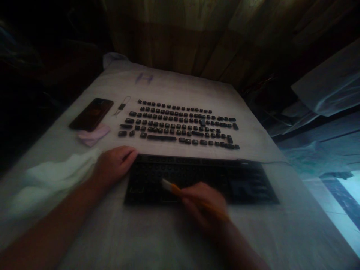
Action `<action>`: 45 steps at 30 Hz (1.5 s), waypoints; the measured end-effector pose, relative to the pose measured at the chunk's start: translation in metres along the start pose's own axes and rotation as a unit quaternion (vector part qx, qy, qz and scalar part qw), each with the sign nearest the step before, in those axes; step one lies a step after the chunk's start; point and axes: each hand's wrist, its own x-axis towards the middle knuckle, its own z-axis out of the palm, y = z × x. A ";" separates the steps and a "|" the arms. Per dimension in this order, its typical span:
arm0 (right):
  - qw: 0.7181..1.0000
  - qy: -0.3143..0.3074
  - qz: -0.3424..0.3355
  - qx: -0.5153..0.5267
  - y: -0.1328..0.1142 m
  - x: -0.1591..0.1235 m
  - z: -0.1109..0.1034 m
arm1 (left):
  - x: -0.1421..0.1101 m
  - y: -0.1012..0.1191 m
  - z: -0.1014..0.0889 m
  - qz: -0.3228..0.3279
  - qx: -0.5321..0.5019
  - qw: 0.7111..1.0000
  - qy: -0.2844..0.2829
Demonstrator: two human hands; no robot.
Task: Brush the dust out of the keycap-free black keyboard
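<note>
Your right hand (206, 204) grips a brush (176, 190), tip pointing forward-left over the keyboard (247, 183), which lies lengthwise left-to-right on the table (191, 86); your left hand (114, 162) meets its far-left corner, grip unclear.

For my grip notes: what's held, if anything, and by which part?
The right hand holds a brush by its handle; whether the left hand grips the keyboard is unclear.

Left hand (114, 162) rests; right hand (210, 194) (blurred) grips.
</note>
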 end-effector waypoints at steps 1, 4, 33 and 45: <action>1.000 -0.001 0.001 -0.006 0.000 0.000 -0.001 | 0.000 0.000 0.000 -0.001 0.000 1.000 0.000; 1.000 -0.009 0.001 -0.017 -0.001 0.001 -0.003 | 0.000 0.001 -0.001 -0.006 0.005 1.000 0.002; 0.999 -0.022 0.007 -0.027 -0.004 0.001 -0.003 | -0.001 0.004 -0.002 -0.002 0.000 1.000 -0.002; 0.999 -0.035 -0.014 -0.006 0.001 -0.003 0.005 | -0.001 0.004 -0.003 -0.004 0.006 1.000 -0.005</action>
